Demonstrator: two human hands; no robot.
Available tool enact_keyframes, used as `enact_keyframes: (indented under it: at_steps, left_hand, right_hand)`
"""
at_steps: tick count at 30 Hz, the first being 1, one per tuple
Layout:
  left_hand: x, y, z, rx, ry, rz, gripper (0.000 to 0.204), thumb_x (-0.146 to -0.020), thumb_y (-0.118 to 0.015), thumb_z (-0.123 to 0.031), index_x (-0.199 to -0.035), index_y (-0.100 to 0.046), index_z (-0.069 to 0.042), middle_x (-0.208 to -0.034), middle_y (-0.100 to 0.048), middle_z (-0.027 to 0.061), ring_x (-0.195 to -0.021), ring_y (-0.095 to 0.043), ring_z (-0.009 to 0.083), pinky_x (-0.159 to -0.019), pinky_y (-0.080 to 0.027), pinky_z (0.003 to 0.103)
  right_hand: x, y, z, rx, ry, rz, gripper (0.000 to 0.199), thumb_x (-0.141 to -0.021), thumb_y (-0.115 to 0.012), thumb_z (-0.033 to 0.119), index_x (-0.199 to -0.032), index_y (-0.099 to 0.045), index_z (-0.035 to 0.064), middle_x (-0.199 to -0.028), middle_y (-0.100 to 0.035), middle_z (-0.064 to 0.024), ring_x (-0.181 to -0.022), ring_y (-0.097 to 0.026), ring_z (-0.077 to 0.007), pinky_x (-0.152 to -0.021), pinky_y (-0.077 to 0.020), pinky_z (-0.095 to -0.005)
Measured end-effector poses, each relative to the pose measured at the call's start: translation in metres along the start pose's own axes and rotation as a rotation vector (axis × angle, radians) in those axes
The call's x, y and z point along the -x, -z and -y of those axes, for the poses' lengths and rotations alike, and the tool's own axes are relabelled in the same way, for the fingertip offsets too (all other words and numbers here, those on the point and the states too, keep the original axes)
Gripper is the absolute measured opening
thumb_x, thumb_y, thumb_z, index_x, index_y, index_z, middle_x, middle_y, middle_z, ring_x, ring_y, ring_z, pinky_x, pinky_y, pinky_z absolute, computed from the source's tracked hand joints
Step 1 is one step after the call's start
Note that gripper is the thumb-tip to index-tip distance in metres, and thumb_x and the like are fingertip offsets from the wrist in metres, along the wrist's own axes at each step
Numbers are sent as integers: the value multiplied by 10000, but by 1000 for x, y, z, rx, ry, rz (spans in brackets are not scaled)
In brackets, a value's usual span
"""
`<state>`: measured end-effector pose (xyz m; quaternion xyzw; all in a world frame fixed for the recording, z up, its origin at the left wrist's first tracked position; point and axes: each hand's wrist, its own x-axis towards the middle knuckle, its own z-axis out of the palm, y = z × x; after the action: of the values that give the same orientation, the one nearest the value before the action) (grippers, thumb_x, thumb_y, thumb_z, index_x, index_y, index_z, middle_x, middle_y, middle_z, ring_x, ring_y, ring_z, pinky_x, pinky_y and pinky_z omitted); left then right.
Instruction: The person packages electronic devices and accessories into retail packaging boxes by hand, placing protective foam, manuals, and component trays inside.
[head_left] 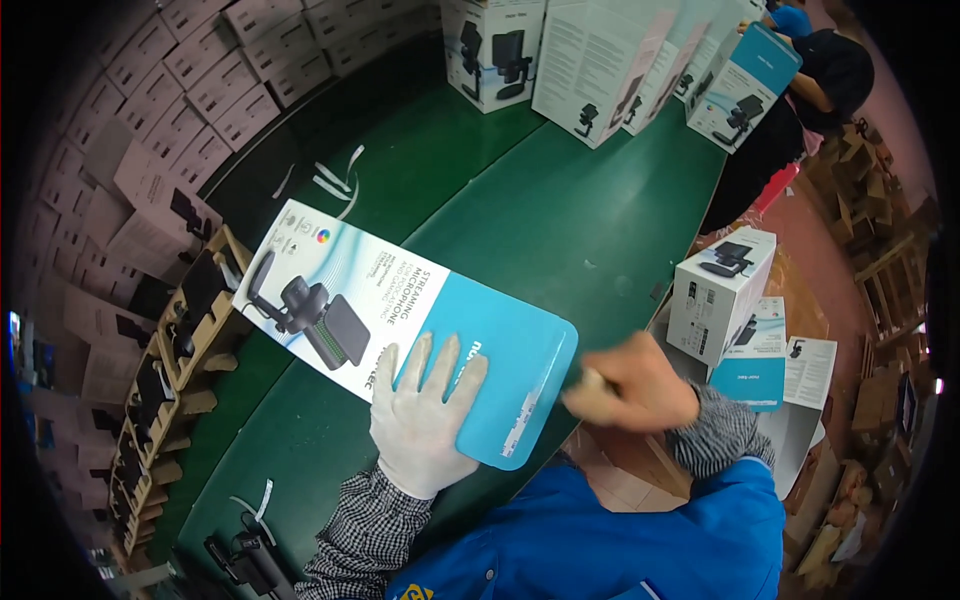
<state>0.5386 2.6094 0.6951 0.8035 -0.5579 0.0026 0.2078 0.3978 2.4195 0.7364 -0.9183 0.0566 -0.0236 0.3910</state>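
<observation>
A white and blue microphone box (pixel 345 300) lies slantwise on the green table (pixel 590 235), its picture of a black microphone facing up. My left hand (pixel 425 415), in a white glove, rests on the box with fingers spread, across the edge between its white and blue parts. A white label strip (pixel 520 425) runs along the blue end. Just off that end is my bare right hand (pixel 635 385), fingers curled closed and somewhat smeared by motion. What its fingers hold, if anything, is hidden.
Several similar boxes (pixel 600 70) stand along the table's far side. More boxes (pixel 720 290) sit at the right. White strips (pixel 335 180) lie beyond the box. A black device (pixel 250 560) is at lower left, near a wooden rack (pixel 165 385). Another person (pixel 830 75) works at far right.
</observation>
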Motion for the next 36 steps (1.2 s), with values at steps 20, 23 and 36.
enact_keyframes:
  at_steps: [20, 23, 36]
  left_hand:
    - [-125, 91, 20, 515, 445, -441, 275, -886, -525, -197, -925, -616, 60, -815, -633, 187, -706, -619, 243, -613, -499, 299]
    - [-208, 143, 57, 734, 646, -556, 400, -919, -461, -280, -784, -602, 70, -650, -579, 119, -493, -516, 153, -434, -402, 263]
    - [-270, 180, 132, 1143, 900, -935, 433, -819, -492, -349, -837, -630, 62, -789, -642, 195, -653, -594, 316, -614, -471, 382]
  right_hand:
    - [-13, 4, -140, 521, -355, -1048, 254, -740, -700, 205, -736, -498, 53, -526, -495, -19, -419, -405, -175, -440, -357, -294]
    - [-23, 13, -133, 485, -290, -1058, 242, -756, -674, 177, -713, -473, 50, -525, -481, -14, -426, -388, -164, -441, -349, -296]
    - [-35, -29, -6, 149, -137, -980, 168, -890, -467, 151, -811, -482, 4, -731, -456, -53, -597, -372, -163, -582, -336, -279]
